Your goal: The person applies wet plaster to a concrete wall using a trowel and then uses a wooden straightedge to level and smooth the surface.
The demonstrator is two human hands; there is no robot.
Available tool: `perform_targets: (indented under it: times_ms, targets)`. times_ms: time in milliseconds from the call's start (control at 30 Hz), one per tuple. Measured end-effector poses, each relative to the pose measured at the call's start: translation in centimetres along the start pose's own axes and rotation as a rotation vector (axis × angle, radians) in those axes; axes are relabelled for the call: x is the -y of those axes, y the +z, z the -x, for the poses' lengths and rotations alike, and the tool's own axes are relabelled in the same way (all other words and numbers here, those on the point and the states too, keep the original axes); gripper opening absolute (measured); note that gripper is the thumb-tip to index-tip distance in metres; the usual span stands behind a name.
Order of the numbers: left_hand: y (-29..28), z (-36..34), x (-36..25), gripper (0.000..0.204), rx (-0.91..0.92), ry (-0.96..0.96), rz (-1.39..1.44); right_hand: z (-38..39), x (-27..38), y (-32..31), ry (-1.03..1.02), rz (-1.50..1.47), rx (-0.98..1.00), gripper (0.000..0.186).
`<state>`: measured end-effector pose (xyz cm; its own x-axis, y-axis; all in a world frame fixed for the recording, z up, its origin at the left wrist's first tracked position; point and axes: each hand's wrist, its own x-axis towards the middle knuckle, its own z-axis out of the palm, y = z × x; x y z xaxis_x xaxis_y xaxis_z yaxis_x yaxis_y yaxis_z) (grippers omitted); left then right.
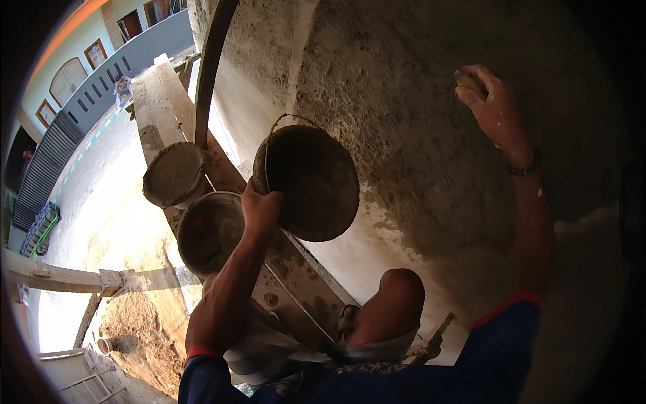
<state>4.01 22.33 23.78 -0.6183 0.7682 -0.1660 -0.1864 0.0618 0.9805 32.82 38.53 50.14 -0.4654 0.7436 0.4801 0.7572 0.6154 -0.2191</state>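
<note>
My left hand point(260, 210) grips the near left rim of a dark, mortar-stained bucket point(323, 188). The bucket is tilted so that its hollow inside shows, and its thin wire handle stands up at the back. Up at the right, my right hand point(494, 111) is closed around a short, rounded brown piece point(471, 85), perhaps a tool's handle; the rest of it cannot be made out. That hand is close to the rough, partly plastered wall point(397, 128). Left of my left forearm sits a second bucket point(210, 232), and beyond it a bucket filled with grey mortar point(173, 174).
Scaffold planks point(155, 111) run under the buckets along the wall, with an upright pole point(212, 67) beside them. A beam point(60, 275) crosses at the left. Far below lie a sand heap point(145, 323) and a paved yard, where a person point(123, 89) is near a grey wall.
</note>
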Motion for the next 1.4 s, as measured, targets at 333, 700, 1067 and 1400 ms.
perform_targets:
  times_ms: [333,700,1067,1400]
  targets:
    - [3.7,2.4,-1.4,0.048,0.094,0.057,-0.196,12.3,1.2,14.0,-0.480,0.702,0.364,0.019]
    - [5.4,4.1,-2.8,0.046,0.125,0.043,-0.117,16.9,-1.2,18.9,-0.303,-0.237,0.542,0.042]
    - [1.5,2.3,-1.4,0.046,0.075,-0.020,0.091,10.8,2.0,8.1,-0.107,-0.338,0.588,0.042]
    - [1.7,2.2,-0.5,0.049,0.082,-0.014,-0.034,4.3,-4.6,-2.3,0.018,0.002,-0.071,0.036]
